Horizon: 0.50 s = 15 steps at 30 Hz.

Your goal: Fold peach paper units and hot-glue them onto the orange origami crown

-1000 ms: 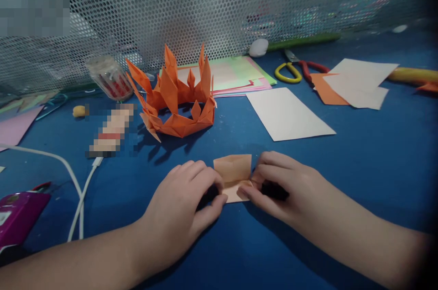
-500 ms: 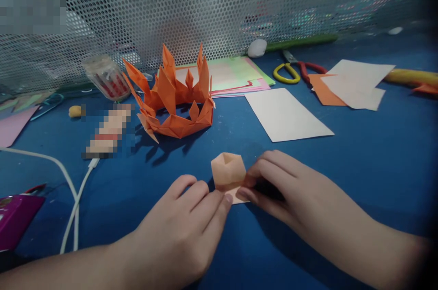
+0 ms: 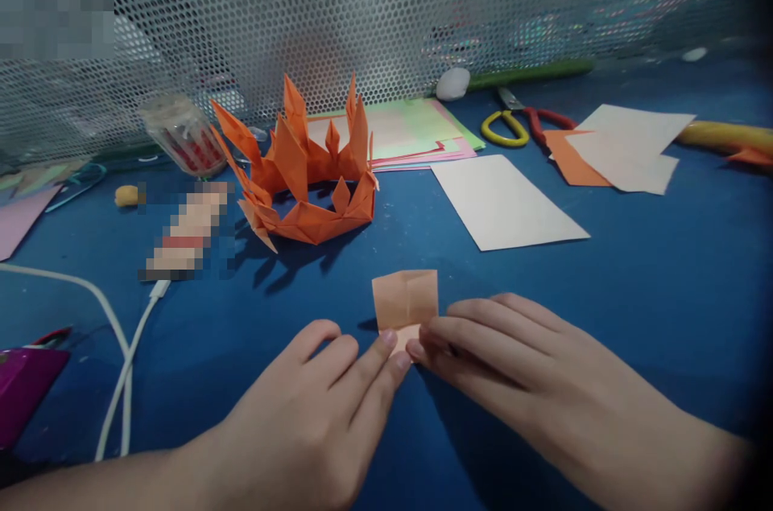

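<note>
Nearer us than the orange paper crown (image 3: 291, 161) and slightly to its right: a small folded peach paper (image 3: 406, 298), upper flap standing up, lower part on the blue counter (image 3: 338, 286). Left hand (image 3: 326, 398): fingertips on the lower part; we can't tell whether it pinches or only presses. Right hand (image 3: 525, 358): clamped on the paper's other side, some fingertips hidden. Both hands sit close together and cover much of the fold. Left of the crown, a pixelated object (image 3: 190, 229) we can't identify, white cable (image 3: 160, 288) at its near end. Behind-left of the crown, a jar (image 3: 192, 142), reddish contents hard to make out. Behind the crown, a paper stack (image 3: 411, 129), partly hidden by it.
</note>
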Each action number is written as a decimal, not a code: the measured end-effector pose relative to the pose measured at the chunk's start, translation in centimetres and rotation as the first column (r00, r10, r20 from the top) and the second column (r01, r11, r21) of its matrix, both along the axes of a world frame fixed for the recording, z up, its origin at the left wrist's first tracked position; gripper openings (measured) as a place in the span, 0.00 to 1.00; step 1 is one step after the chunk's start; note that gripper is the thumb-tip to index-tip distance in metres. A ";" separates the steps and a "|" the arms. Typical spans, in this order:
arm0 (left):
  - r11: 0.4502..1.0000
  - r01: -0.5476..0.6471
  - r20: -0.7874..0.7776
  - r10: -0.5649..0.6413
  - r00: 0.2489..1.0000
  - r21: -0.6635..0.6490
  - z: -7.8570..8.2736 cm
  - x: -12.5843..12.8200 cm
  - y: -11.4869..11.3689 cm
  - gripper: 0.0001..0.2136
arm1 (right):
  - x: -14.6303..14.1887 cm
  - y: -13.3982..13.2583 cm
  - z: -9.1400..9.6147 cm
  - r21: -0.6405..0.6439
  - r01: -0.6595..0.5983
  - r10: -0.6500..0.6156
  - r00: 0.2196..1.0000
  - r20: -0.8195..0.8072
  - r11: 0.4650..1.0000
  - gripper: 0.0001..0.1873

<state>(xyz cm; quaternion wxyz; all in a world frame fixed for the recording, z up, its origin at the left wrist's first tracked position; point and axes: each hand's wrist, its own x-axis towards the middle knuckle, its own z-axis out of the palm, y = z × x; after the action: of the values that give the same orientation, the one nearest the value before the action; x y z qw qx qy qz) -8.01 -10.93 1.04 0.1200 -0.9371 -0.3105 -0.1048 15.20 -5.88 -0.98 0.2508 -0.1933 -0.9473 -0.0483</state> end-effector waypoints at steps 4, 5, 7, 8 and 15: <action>1.000 -0.023 0.035 0.024 0.999 -0.017 -0.2 0.1 0.0 0.19 | 0.5 -0.9 -1.0 0.054 0.083 -0.083 0.997 -0.003 0.995 0.28; 0.999 -0.029 0.056 0.030 0.998 -0.026 -0.2 0.1 0.1 0.18 | 0.7 -1.2 -1.3 0.049 0.097 -0.097 0.995 -0.008 0.994 0.25; 0.997 -0.045 0.093 0.050 0.994 -0.061 -0.1 0.0 0.2 0.18 | 1.1 -1.7 -1.9 0.034 0.115 -0.114 0.993 -0.027 0.993 0.21; 0.994 -0.055 0.109 0.065 0.992 -0.091 -0.1 0.0 0.2 0.18 | 1.2 -1.8 -2.1 0.023 0.118 -0.117 0.993 -0.028 0.993 0.20; 0.979 -0.096 0.177 0.128 0.976 -0.182 -0.2 -0.6 -0.1 0.17 | 1.8 -1.9 -2.4 -0.027 0.171 -0.171 0.985 -0.031 0.985 0.22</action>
<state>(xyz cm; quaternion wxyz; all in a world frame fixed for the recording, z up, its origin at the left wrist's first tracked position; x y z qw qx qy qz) -8.59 -11.01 0.81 0.0145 -0.9108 -0.3808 -0.1586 16.96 -7.82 -3.34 0.2593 -0.2777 -0.9234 -0.0548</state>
